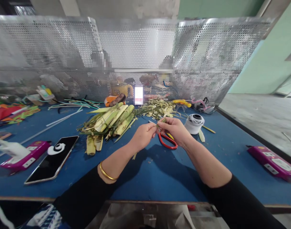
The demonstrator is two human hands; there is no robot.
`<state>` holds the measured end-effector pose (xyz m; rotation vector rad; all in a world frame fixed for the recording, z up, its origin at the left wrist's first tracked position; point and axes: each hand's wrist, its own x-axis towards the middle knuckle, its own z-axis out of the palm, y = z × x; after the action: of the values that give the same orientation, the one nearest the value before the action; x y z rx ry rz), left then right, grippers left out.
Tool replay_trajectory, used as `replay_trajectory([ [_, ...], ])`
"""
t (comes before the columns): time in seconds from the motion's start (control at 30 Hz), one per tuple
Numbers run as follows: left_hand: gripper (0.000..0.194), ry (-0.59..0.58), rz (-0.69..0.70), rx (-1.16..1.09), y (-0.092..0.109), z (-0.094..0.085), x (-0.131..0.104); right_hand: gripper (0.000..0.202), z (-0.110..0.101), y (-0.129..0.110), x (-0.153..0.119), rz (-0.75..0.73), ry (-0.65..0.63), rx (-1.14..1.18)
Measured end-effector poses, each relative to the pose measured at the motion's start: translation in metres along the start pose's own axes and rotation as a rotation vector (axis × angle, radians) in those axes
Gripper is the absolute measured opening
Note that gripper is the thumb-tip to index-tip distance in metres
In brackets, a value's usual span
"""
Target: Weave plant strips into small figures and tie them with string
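Both hands pinched together on a green strip

Head view: The left hand and the right hand meet above the blue table, fingertips nearly touching. The strip is between them: the right thumb and fingers are closed on it, and the left fingertips pinch at its near end, where the detail is too small to make out fully. A gold bracelet circles the left wrist, and both forearms run into black sleeves.

Just below the right hand lie scissors with red handles, partly hidden by the fingers. Beyond the left hand is a heap of husks, pale green and yellowish; farther back and to its right, shavings are spread in a loose pile. A white spool stands to the right of the right hand, with a yellow pen beside it.

At left, a phone lies dark side up, next to a purple socket block. A second block lies near the right edge. A perforated screen rises along the back.
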<state>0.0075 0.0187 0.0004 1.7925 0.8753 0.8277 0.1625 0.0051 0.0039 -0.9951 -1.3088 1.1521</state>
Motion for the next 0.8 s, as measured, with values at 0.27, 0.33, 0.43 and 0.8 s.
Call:
replay_trajectory([
  [0.27, 0.03, -0.095, -0.08, 0.014, 0.01, -0.005, -0.006, 0.019, -0.008, 0.0, 0.0, -0.054, -0.087, -0.186],
  [0.33, 0.027, -0.137, -0.088, 0.044, 0.01, -0.007, -0.007, 0.018, -0.007, 0.0, -0.001, -0.039, -0.136, -0.219],
  [0.43, 0.024, -0.133, -0.119, -0.022, 0.011, -0.007, -0.006, 0.019, -0.005, 0.0, -0.001, -0.05, -0.145, -0.221],
  [0.8, 0.026, 0.155, -0.43, -0.698, 0.023, -0.008, -0.001, 0.027, -0.082, -0.032, -0.005, -0.214, 0.555, -1.158],
])
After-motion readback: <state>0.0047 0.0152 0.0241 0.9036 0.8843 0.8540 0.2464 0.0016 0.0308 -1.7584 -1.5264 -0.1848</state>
